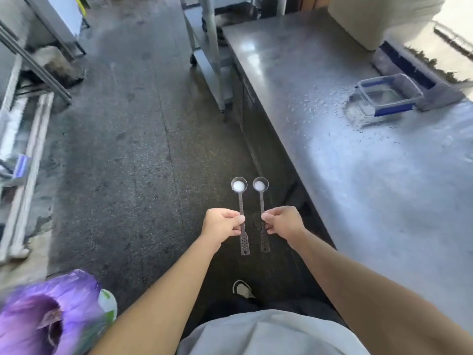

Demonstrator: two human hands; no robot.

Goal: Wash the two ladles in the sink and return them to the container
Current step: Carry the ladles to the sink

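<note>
I hold two small dark metal ladles side by side over the dark wet floor, bowls pointing away from me. My left hand (pixel 222 224) grips the handle of the left ladle (pixel 240 198), and my right hand (pixel 283 221) grips the handle of the right ladle (pixel 261 198). Each round bowl shines white inside. Both perforated handle ends stick out below my fists. A clear plastic container with blue clips (pixel 386 97) stands on the wet steel counter (pixel 332 155) to my right. No sink is in view.
The steel counter runs along my right, wet with droplets, with a blue-lidded box (pixel 419 73) and a white bulk behind the container. A metal rack (pixel 210 47) stands ahead. Steel frames (pixel 23 149) line the left. A purple bag (pixel 48 319) sits at lower left.
</note>
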